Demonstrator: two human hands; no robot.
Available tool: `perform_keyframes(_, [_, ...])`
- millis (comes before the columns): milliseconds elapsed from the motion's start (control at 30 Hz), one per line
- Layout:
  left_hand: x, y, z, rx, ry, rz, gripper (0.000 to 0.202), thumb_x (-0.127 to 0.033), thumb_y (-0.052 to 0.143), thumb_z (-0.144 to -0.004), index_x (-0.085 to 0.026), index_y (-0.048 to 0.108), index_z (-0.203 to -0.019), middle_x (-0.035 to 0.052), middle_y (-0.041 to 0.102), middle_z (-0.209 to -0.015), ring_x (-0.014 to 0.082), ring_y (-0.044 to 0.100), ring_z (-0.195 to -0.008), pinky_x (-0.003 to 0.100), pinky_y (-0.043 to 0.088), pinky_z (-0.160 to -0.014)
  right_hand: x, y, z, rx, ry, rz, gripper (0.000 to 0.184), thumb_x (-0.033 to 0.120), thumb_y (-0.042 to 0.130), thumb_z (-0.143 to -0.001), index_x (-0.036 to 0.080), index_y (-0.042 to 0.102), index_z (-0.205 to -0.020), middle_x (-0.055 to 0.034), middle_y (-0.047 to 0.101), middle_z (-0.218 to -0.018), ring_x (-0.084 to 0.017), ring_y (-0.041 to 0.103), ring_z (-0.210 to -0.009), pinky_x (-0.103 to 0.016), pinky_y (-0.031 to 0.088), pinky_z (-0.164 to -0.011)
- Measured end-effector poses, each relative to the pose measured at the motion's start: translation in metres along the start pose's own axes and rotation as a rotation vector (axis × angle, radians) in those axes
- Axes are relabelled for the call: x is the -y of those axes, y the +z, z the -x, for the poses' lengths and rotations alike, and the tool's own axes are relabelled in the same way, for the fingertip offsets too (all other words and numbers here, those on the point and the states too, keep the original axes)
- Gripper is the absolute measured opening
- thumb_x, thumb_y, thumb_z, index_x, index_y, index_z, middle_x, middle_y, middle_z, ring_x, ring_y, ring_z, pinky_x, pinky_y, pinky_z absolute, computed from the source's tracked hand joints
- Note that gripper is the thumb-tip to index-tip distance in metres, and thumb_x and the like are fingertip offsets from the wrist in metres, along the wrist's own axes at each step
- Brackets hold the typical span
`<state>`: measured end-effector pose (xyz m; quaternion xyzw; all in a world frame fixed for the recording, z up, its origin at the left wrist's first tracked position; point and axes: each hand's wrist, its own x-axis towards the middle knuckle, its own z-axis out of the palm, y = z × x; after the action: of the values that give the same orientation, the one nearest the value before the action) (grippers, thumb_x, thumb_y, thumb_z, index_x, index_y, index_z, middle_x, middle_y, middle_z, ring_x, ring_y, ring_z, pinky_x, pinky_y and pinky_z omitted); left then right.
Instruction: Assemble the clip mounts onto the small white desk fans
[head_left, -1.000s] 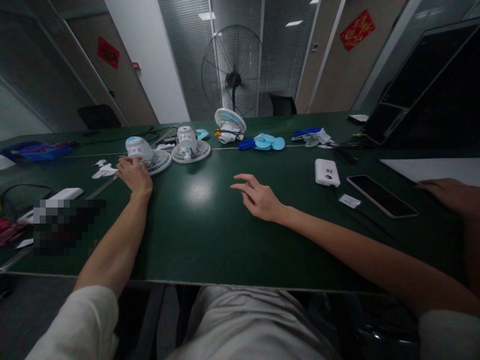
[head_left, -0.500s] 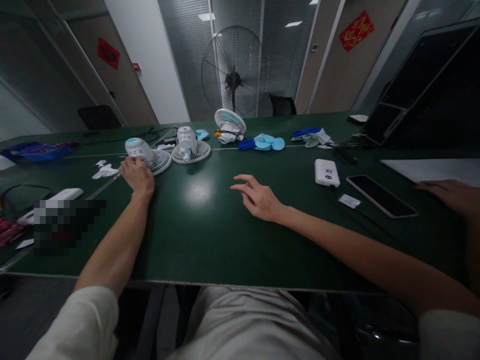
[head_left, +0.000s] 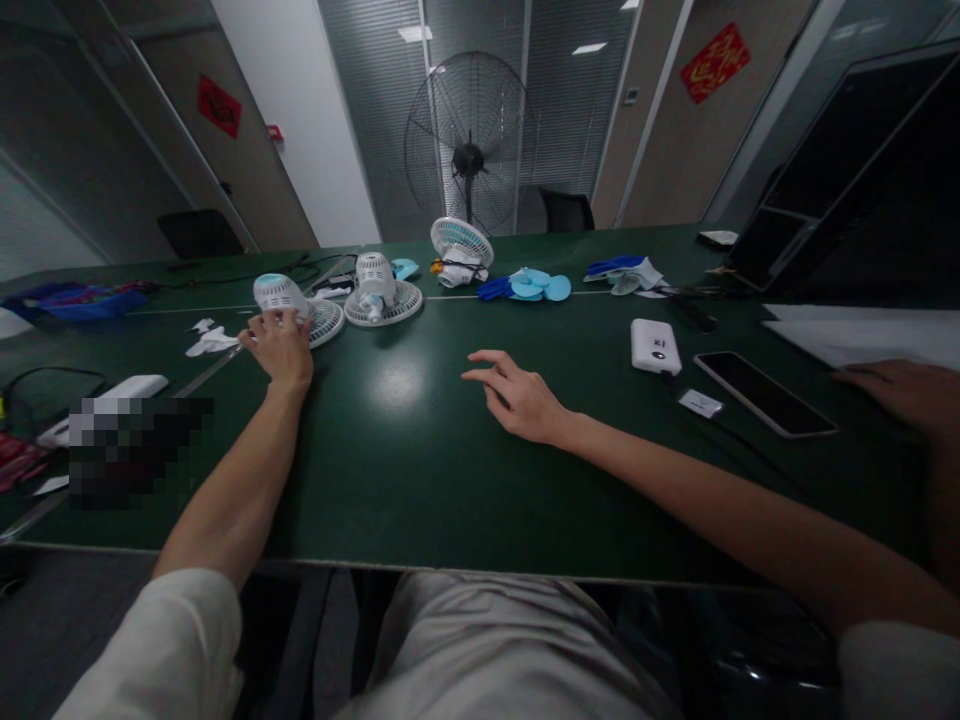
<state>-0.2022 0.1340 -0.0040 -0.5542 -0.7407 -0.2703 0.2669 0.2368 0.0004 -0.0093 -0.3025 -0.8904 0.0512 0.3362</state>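
Observation:
My left hand (head_left: 281,348) reaches across the green table (head_left: 420,470) and closes its fingers round the body of a small white and light-blue fan (head_left: 289,303) that lies face down. A second small fan (head_left: 381,291) lies just to its right. My right hand (head_left: 516,392) rests on the table near the middle, fingers spread and slightly curled, holding nothing.
A third small fan (head_left: 460,250), blue blades (head_left: 534,286), gloves (head_left: 622,270), a white power bank (head_left: 655,346) and a phone (head_left: 763,391) lie further right. Another person's hand (head_left: 900,390) rests at the right edge. White bits (head_left: 206,340) lie left of my left hand. A big floor fan (head_left: 469,140) stands behind.
My left hand has shifted slightly right along the fan and its fingers have settled on the fan body. My right hand has stayed put.

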Motion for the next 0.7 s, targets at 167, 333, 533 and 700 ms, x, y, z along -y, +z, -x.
perform_keyframes(167, [0.002,0.002,0.0,0.011,0.007,0.019,0.038,-0.035,0.053,-0.103,-0.015,0.059,-0.134,0.0194,0.053,-0.144,0.0387,0.042,-0.135,0.057,0.032,-0.112,0.0,0.0,0.0,0.007,0.001,0.002,0.046,0.009,0.052,-0.099,0.023,0.051,-0.142,-0.0107,0.046,-0.152,-0.013,0.061,-0.084,-0.027,0.056,-0.063])
perform_keyframes(333, [-0.003,0.0,0.001,-0.001,-0.025,0.084,0.037,-0.044,0.047,-0.106,-0.021,0.062,-0.129,0.0173,0.053,-0.143,0.0414,0.042,-0.135,0.061,0.032,-0.112,-0.001,0.0,0.0,0.002,-0.008,0.006,0.045,0.009,0.052,-0.099,0.023,0.052,-0.141,-0.0112,0.046,-0.152,-0.015,0.063,-0.089,-0.029,0.057,-0.065])
perform_keyframes(533, [-0.005,-0.002,0.002,-0.038,-0.155,0.242,0.041,-0.037,0.047,-0.107,-0.01,0.049,-0.138,0.0205,0.039,-0.147,0.0376,0.04,-0.134,0.053,0.034,-0.113,-0.001,0.001,0.0,0.011,-0.011,-0.005,0.043,0.009,0.052,-0.099,0.022,0.053,-0.14,-0.0114,0.046,-0.152,-0.016,0.064,-0.091,-0.03,0.059,-0.066])
perform_keyframes(700, [0.005,-0.001,-0.006,-0.003,-0.264,0.39,0.031,-0.012,0.056,-0.098,-0.005,0.043,-0.126,0.0146,0.037,-0.133,0.0221,0.046,-0.111,0.04,0.039,-0.11,-0.002,0.001,0.0,0.008,-0.017,0.004,0.043,0.009,0.053,-0.098,0.023,0.054,-0.138,-0.0114,0.047,-0.152,-0.017,0.065,-0.091,-0.033,0.061,-0.068])
